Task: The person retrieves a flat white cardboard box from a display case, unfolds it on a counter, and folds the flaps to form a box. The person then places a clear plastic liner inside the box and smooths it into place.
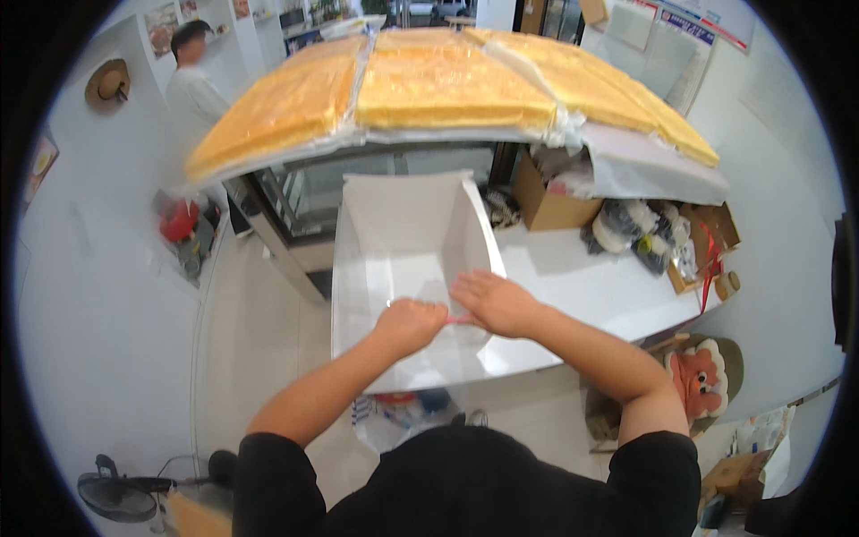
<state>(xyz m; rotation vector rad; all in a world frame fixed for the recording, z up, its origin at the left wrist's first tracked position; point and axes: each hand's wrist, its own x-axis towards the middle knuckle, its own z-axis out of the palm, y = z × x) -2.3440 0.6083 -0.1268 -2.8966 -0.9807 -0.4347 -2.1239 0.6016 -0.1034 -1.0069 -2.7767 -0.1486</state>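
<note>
A white open-topped box point(407, 206) with tall side walls stands at the table edge in front of me. Over its near part, my left hand point(410, 326) is closed in a fist around one end of a thin pink thing point(461, 319), most of which is hidden. My right hand point(497, 304) is at the other end of the pink thing, fingers stretched out flat over the box's right side. Whether its palm presses on the pink thing is hard to tell. Both forearms reach in from below.
A white table point(582, 286) extends right, bearing a cardboard box point(555, 201) and bagged items point(622, 224). Yellow slabs point(452, 85) lie on a raised surface beyond. A person point(192, 85) stands far left. A plastic bag point(394, 421) lies below the table; a black fan point(116, 497) stands lower left.
</note>
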